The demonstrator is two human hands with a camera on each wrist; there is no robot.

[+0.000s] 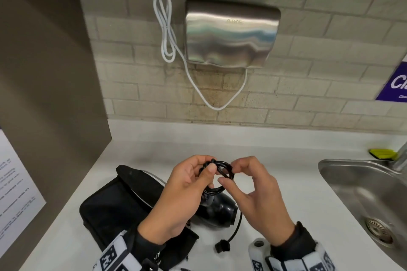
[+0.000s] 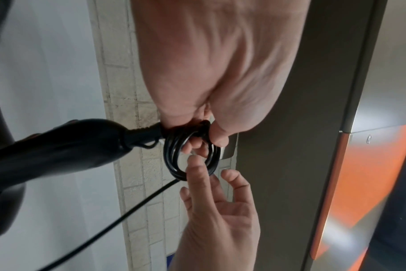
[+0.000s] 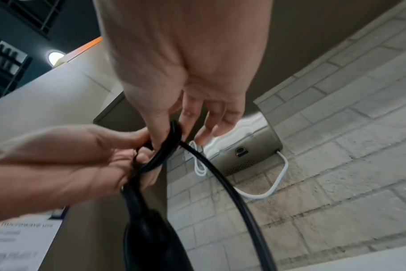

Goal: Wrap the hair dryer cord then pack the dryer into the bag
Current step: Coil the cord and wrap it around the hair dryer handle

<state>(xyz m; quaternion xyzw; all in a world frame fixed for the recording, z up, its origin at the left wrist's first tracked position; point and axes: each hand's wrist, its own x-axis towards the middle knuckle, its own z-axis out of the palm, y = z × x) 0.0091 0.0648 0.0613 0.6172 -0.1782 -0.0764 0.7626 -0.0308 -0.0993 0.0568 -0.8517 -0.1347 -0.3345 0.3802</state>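
A black hair dryer (image 1: 220,210) hangs just above the white counter (image 1: 275,152), under both hands. Its black cord (image 1: 223,165) is wound into a small coil at the handle's end. My left hand (image 1: 208,164) grips the coil's left side between thumb and fingers; the left wrist view shows the coil (image 2: 172,165) and the dryer's handle (image 2: 70,143). My right hand (image 1: 229,174) pinches the coil's right side with thumb and forefinger. A loose length of cord (image 3: 232,192) runs down to the plug (image 1: 222,246) by the counter's front edge. The black bag (image 1: 119,200) lies to the left.
A steel sink (image 1: 363,182) lies at the right, with a yellow sponge (image 1: 383,153) behind it. On the brick wall hang a steel hand dryer (image 1: 231,33) and its white cable (image 1: 167,28). A brown panel (image 1: 44,72) with a paper notice (image 1: 15,182) closes the left side.
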